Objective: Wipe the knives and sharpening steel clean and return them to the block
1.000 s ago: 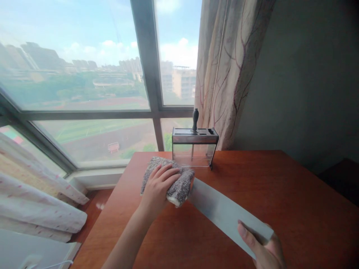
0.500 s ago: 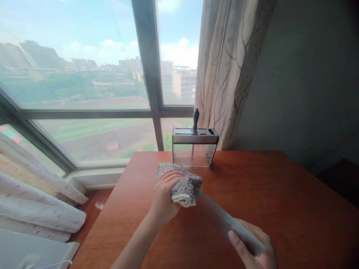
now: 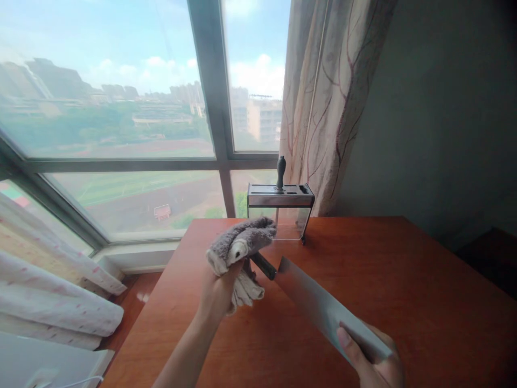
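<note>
A cleaver [image 3: 323,307] with a wide grey blade and a dark handle [image 3: 263,266] is held slanting above the table. My right hand [image 3: 377,355] pinches the blade near its front end, thumb on the near face. My left hand [image 3: 222,285] is closed on a fluffy grey towel [image 3: 246,240], which is folded around the end of the cleaver's handle. Part of the handle shows between towel and blade. The towel's pale lower edge hangs below the left hand, and its fingers are mostly hidden.
Behind the hands stands a clear-sided knife block [image 3: 280,198] with one dark-handled tool [image 3: 281,172] upright in it. The brown wooden table [image 3: 404,269] reaches to a large window [image 3: 161,129] and a patterned curtain [image 3: 323,108].
The towel and my left hand have shifted left and turned, uncovering part of the cleaver's handle. My right hand and the blade have moved slightly right, the blade's face turning more into view.
</note>
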Available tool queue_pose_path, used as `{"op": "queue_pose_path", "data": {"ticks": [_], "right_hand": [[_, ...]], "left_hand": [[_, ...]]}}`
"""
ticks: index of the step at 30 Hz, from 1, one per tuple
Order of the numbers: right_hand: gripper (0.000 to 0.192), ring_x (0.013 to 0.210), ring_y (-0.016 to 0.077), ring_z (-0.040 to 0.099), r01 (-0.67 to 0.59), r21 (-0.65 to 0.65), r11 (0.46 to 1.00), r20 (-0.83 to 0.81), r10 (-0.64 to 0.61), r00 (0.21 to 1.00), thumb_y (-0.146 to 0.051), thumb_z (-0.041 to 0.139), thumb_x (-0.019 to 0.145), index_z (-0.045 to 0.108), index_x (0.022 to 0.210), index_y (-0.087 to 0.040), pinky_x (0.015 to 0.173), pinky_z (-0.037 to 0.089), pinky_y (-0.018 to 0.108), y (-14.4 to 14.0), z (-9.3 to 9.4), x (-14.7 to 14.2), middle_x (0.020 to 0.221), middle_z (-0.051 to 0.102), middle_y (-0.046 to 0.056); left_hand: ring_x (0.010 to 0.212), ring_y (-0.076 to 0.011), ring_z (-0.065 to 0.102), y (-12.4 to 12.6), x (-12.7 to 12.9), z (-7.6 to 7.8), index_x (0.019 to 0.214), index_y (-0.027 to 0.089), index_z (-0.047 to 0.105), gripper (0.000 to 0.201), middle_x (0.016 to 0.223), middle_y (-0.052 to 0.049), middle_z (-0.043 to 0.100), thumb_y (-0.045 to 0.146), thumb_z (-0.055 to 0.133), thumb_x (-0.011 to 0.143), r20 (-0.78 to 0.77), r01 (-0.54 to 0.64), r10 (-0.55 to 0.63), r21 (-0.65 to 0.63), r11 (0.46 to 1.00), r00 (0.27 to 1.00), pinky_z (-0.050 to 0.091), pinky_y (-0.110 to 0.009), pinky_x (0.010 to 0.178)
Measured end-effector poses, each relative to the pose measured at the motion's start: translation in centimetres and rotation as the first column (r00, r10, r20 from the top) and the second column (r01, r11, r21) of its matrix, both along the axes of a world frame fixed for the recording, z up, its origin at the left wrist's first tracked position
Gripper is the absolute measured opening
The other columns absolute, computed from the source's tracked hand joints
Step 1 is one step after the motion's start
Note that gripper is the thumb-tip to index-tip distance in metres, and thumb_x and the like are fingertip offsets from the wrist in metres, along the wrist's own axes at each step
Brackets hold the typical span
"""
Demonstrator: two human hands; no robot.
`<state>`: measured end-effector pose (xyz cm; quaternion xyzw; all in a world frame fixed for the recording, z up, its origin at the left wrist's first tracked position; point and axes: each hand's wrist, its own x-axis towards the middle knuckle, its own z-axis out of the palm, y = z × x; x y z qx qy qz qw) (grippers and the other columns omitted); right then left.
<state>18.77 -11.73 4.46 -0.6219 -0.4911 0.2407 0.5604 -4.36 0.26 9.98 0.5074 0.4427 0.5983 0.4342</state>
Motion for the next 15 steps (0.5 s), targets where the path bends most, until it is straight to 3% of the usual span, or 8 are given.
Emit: {"op": "queue_pose_path", "data": {"ticks": [2,4,6,8,13,15], "right_hand": [[0.026,0.05,0.0202,0.063,-0.027,0.026,0.999,0.047,0.026,0.999,-0.045,0.068,0.071,0.074,0.065,-0.02,0.049,0.051,0.024,0.1,0.4,-0.2,0.057,0.067,0.005],[0.024,0.055,0.0209,0.064,-0.058,0.039,0.998,0.074,0.055,0.996,-0.042,0.067,0.072,0.075,0.069,-0.02,0.053,0.052,0.025,0.2,0.6,-0.5,0.062,0.069,0.006],[0.025,0.053,0.0197,0.063,-0.064,0.032,0.997,0.06,0.062,0.996,-0.042,0.066,0.073,0.073,0.066,-0.019,0.052,0.051,0.024,0.3,0.5,-0.7,0.059,0.067,0.005],[0.029,0.048,0.0178,0.06,-0.052,0.01,0.999,0.037,0.051,0.998,-0.042,0.065,0.075,0.069,0.058,-0.019,0.047,0.048,0.023,0.3,0.1,-0.8,0.052,0.063,0.003],[0.033,0.047,0.0178,0.057,-0.012,-0.072,0.997,-0.052,0.008,0.999,-0.044,0.067,0.072,0.066,0.054,-0.017,0.046,0.047,0.023,0.1,-1.1,-0.5,0.05,0.06,0.002],[0.036,0.046,0.0179,0.056,0.007,-0.105,0.994,-0.121,-0.02,0.992,-0.046,0.068,0.07,0.065,0.052,-0.016,0.044,0.046,0.024,0.1,-1.3,-0.4,0.048,0.058,0.003]], "left_hand": [[0.11,-0.0325,0.058,-0.1,0.3,-0.6,0.104,0.02,0.067,0.037,0.107,-0.007,0.069,0.017,0.062,0.068,-0.254,0.092,-0.061,0.111,0.99,0.965,0.046,-0.045,0.095],[0.118,-0.0327,0.052,-0.2,0.7,-1.3,0.108,0.02,0.066,0.045,0.12,-0.008,0.063,0.012,0.058,0.065,-0.49,0.205,-0.078,0.211,0.956,0.868,0.033,-0.049,0.106],[0.118,-0.0317,0.051,-0.4,1.2,-1.7,0.115,0.02,0.062,0.055,0.125,-0.009,0.061,0.01,0.054,0.062,-0.626,0.276,-0.065,0.247,0.929,0.777,0.022,-0.052,0.111],[0.114,-0.0303,0.054,-0.6,1.6,-1.8,0.119,0.02,0.059,0.059,0.122,-0.009,0.062,0.009,0.051,0.061,-0.665,0.294,-0.063,0.242,0.925,0.744,0.019,-0.052,0.112],[0.113,-0.0297,0.055,-0.5,1.2,-1.4,0.119,0.018,0.059,0.052,0.12,-0.01,0.064,0.011,0.049,0.068,-0.616,0.296,-0.109,0.209,0.932,0.78,0.027,-0.05,0.109],[0.112,-0.0292,0.056,-0.5,0.7,-1.5,0.119,0.02,0.058,0.053,0.121,-0.009,0.064,0.011,0.049,0.068,-0.641,0.334,-0.126,0.215,0.918,0.758,0.026,-0.05,0.109]]}}
